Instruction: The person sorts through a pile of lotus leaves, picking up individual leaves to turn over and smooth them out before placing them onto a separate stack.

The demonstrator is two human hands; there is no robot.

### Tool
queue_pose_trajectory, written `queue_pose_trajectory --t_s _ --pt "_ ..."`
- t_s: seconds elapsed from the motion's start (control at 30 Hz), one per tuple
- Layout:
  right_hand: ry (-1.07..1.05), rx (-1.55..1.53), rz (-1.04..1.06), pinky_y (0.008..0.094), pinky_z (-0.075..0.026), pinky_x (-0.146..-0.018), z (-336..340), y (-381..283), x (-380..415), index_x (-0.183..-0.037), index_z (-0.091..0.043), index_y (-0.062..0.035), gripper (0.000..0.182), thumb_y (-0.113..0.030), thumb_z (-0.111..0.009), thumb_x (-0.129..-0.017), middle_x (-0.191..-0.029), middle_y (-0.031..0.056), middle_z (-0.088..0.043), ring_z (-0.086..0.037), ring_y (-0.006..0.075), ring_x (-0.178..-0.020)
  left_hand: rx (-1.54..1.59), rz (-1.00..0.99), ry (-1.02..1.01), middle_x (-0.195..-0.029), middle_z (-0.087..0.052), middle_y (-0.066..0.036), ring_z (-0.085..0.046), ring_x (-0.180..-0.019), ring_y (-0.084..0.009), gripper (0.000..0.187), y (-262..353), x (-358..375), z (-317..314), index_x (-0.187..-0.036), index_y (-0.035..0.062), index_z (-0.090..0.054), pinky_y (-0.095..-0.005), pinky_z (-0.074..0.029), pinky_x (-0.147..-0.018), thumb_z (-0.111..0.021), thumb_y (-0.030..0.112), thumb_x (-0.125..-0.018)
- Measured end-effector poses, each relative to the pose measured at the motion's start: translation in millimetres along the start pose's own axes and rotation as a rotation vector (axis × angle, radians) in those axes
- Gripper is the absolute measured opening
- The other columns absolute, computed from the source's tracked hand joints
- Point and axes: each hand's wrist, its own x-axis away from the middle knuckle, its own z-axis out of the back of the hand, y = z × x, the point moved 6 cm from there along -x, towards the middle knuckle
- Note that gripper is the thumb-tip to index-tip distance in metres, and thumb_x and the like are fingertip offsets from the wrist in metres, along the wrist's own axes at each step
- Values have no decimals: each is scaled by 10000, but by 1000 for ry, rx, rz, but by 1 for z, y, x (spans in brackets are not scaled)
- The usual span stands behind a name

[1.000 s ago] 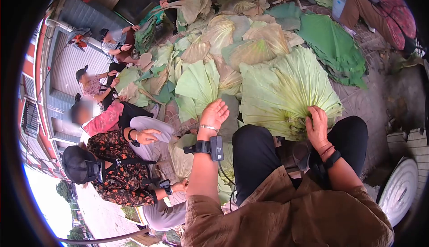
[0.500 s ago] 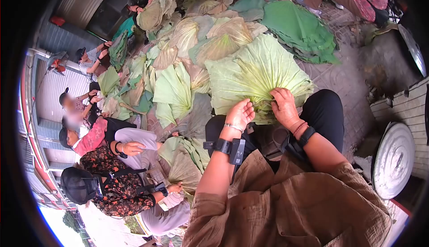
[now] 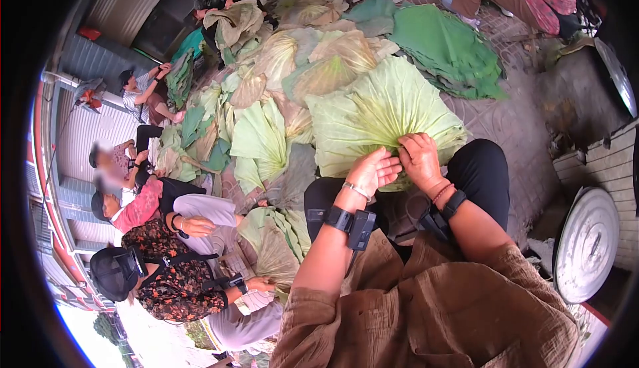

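Note:
A stack of large pale green lotus leaves (image 3: 373, 111) lies over my knees, with yellowish veins fanning out from near my hands. My right hand (image 3: 421, 159) is closed on the near edge of the leaves, at the point where the veins meet. Just beside it, my left hand (image 3: 377, 171) is turned partly palm up. Its fingers are loosely stretched toward the right hand, and nothing shows in them. The fingertips of the right hand are partly hidden against the leaf.
Many pale and brownish lotus leaves (image 3: 266, 135) spread over the paving ahead, with a dark green leaf pile (image 3: 446, 48) at the upper right. A round metal lid (image 3: 586, 245) stands at right. Co-workers sit at left, the nearest in a flowered shirt (image 3: 176, 271) handling leaves.
My left hand has moved right, closer to my right hand, and its curled fingers have straightened. The right hand stays at the leaf edge, shifted slightly left.

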Motion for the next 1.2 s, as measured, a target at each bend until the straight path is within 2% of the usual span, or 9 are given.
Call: queue_pose_trajectory --t_s 0.07,0.2,0.37,0.53,0.87,0.97,1.03,1.13,1.2 --pt "26 -28 34 394 -430 -785 4 -6 -3 -945 -620 -36 232 -55 -641 -715 -924 100 -612 -550 290 -863 79 -42 8 -1169 -544 -215 -591 -999 -253 527 0 -4 -6 -1185 -6 -431 -369 -513 -777 -550 417 -894" --pt "14 -90 107 390 -431 -781 9 -22 -5 -941 -618 -32 221 -61 -646 -724 -924 107 -609 -548 293 -863 214 -207 71 -993 -572 -115 -583 -925 -250 433 8 -14 -6 -1114 39 -461 -395 -484 -862 -607 367 -872" --pt "-36 -98 101 413 -394 -859 18 -31 -4 -1040 -573 -25 288 -116 -627 -773 -1021 140 -571 -517 320 -966 374 -272 154 -954 -538 -101 -598 -725 -255 214 13 -16 3 -1052 86 -455 -405 -560 -610 -574 143 -883" --pt "39 -83 -53 426 -360 -910 26 -11 -3 -1137 -514 -15 311 -163 -537 -864 -1096 175 -532 -480 348 -1026 310 -412 277 -900 -581 -64 -613 -721 -243 117 56 23 13 -930 110 -468 -417 -560 -647 -574 113 -882" --pt "-20 -68 -66 420 -367 -895 11 -13 0 -1130 -513 -17 294 -97 -544 -848 -1081 167 -538 -486 346 -1001 214 -929 348 -907 -630 -44 -643 -713 -212 131 171 109 105 -1023 137 -540 -358 -561 -588 -558 122 -894" --pt "-35 -65 -72 420 -368 -893 7 -13 2 -1128 -515 -18 297 -91 -548 -842 -1069 169 -540 -488 349 -992 195 -894 436 -995 -608 -71 -620 -855 -250 169 185 100 182 -1056 116 -525 -399 -550 -723 -566 132 -892" --pt "-48 -53 -75 420 -368 -893 5 -12 2 -1127 -515 -17 298 -91 -549 -841 -1065 170 -541 -489 350 -990 549 -764 528 -1077 -563 -92 -545 -1005 -276 235 175 86 235 -1086 89 -499 -443 -483 -873 -586 179 -887" --pt "-57 -41 -81 420 -368 -893 4 -12 4 -1127 -516 -16 299 -89 -550 -839 -1062 170 -542 -488 350 -990 545 -433 747 -1268 -428 -125 -473 -1095 -271 340 130 70 304 -1170 81 -437 -438 -467 -873 -579 206 -887" --pt "-60 -39 -88 420 -368 -894 4 -13 1 -1127 -515 -16 300 -88 -550 -838 -1062 170 -542 -488 349 -993 495 -405 757 -1205 -478 -103 -490 -1064 -272 345 99 58 319 -1152 70 -455 -434 -455 -886 -596 221 -876"
